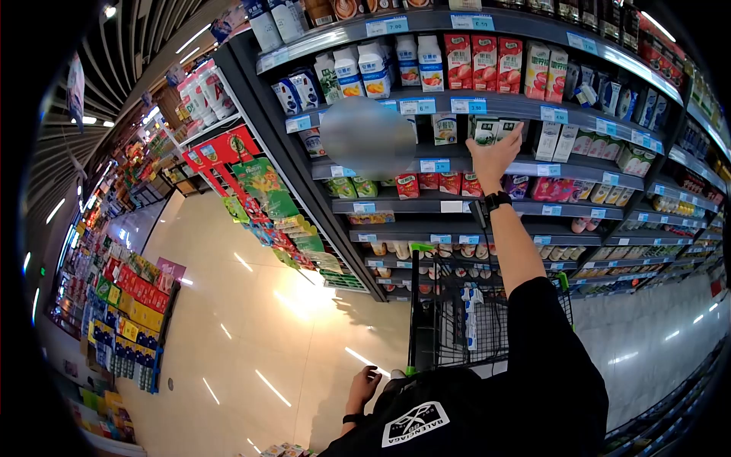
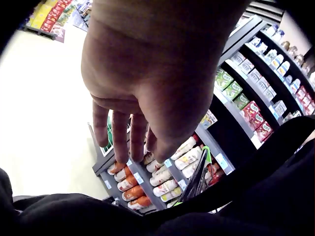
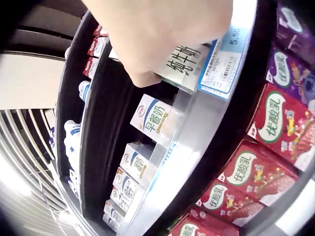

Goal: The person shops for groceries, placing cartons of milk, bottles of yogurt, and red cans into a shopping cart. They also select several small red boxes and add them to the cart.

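Observation:
At the shelf, my right hand (image 1: 495, 158) grips white-and-green milk cartons (image 1: 486, 131), thumb on their left side and fingers on the right. The right wrist view shows this hand (image 3: 165, 34) over a milk carton (image 3: 183, 66) behind a price label (image 3: 221, 66); its fingertips are mostly hidden. A small white-and-blue carton (image 3: 151, 117) stands apart from it on the same shelf. My left hand (image 1: 364, 387) hangs low by the body, fingers loosely bent, holding nothing. In the left wrist view that hand (image 2: 142, 93) points downward with its palm showing.
A shopping cart (image 1: 413, 320) with green corners stands against the shelves, with white-and-blue packages (image 1: 471, 318) in it. Red drink boxes (image 3: 246, 167) line the shelf below. Hanging snack bags (image 1: 263, 186) cover the shelf end at left. A stacked display (image 1: 137, 308) stands farther left.

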Tool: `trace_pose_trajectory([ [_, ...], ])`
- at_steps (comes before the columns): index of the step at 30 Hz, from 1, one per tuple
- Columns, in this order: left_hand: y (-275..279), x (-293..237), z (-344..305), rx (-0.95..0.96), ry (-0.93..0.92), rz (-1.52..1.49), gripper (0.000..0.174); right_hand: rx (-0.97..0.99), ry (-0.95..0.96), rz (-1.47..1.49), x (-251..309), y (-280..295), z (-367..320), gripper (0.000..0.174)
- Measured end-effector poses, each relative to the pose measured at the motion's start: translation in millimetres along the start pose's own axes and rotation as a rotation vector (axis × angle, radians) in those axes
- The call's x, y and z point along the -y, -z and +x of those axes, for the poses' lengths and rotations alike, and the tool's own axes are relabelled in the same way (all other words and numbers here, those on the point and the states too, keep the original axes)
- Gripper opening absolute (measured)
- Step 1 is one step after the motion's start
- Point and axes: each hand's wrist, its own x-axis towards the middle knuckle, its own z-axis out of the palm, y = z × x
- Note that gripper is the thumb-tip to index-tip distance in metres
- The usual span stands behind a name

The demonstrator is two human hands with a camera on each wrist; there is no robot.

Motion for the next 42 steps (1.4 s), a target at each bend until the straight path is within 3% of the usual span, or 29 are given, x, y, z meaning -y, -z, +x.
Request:
trace_pose_trajectory([
  [5,12,1,19,0.045,-0.047,-0.01,0.038,0.012,-0.063,0.331,4,11,-9,0.132],
  [9,24,0,35,0.058,-0.098,-0.014,0.037,-0.085,-0.107,0.36,9,14,-18,0.135],
  [13,46,9,48,0.07,-0.141,0.011,0.036,-0.142,-0.034,0.254,12,33,-29,0.138],
  [15,62,9,56,0.054,-0.163,0.047,0.036,-0.09,-0.045,0.54,21,59,-50,0.135],
  [19,82,-13,78,0.087,-0.224,0.002,0.035,0.114,-0.083,0.578,26,128,-134,0.13],
  [22,86,-57,98,0.171,-0.311,-0.08,0.039,0.336,-0.226,0.588,37,179,-207,0.13],
  [24,87,-98,105,0.316,-0.341,-0.198,0.049,0.453,-0.338,0.622,41,200,-246,0.13],
  [29,66,-193,95,0.635,-0.514,-0.502,0.104,0.711,-0.569,0.538,50,236,-299,0.133],
  [30,64,-208,90,0.714,-0.52,-0.511,0.102,0.726,-0.599,0.533,52,241,-305,0.132],
  [31,45,-206,92,0.609,-0.74,-0.449,0.095,0.734,-0.623,0.53,54,246,-310,0.127],
  [35,17,-218,72,0.389,-0.609,-0.349,0.066,0.79,-0.634,0.261,48,265,-326,0.109],
  [38,7,-218,74,0.462,-0.549,-0.359,0.059,0.804,-0.7,0.286,23,277,-332,0.103],
  [42,-6,-217,82,0.585,-0.462,-0.312,0.057,0.875,-0.974,0.469,-8,289,-317,0.086],
])
